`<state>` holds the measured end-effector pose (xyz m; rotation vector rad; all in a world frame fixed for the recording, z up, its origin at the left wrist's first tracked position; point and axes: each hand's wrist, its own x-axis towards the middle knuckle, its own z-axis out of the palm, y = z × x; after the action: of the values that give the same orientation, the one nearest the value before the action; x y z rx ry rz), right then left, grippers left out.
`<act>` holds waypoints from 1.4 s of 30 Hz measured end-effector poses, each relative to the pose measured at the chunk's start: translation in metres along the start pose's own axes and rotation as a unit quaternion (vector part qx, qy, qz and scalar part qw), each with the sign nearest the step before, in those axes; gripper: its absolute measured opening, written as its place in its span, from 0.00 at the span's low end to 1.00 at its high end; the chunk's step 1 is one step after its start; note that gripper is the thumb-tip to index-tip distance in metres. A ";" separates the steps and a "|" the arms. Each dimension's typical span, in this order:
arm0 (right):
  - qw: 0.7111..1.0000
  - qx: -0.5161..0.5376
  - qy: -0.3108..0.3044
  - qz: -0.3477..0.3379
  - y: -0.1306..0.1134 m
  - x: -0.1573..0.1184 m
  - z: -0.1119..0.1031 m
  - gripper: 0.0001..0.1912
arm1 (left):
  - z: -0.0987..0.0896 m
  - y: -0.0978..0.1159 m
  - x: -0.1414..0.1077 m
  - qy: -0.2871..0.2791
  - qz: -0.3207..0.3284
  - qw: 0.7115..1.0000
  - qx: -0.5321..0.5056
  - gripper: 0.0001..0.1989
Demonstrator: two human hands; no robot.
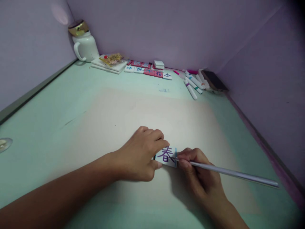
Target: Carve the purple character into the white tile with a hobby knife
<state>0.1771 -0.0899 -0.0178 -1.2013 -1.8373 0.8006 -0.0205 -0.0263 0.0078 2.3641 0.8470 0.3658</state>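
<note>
A small white card [171, 161] with a purple character and a blue line along its right edge is on the table. My left hand [145, 152] is closed on the card's left side, thumb at the lower edge and a finger at the top. Between the thumb and fingers of my right hand [199, 171] is a thin silver pen-like tool [233, 173]. Its tip reaches the card near the right of the character, and its long end points right.
Along the back stand a white mug [87, 47], white pads [111, 67], lettered cards [138, 70], a small white stack [159, 64], several markers [190, 90] and a dark phone-like object [215, 80]. A clear oval item [4, 144] lies far left. Purple walls enclose the back and sides.
</note>
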 end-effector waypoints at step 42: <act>0.999 0.030 -0.011 0.016 0.000 0.002 -0.001 0.06 | -0.001 0.000 0.001 -0.003 -0.002 1.000 -0.003 0.19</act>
<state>0.1777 -0.0881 -0.0165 -1.1897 -1.8038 0.8839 -0.0200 -0.0255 0.0084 2.3575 0.8467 0.3582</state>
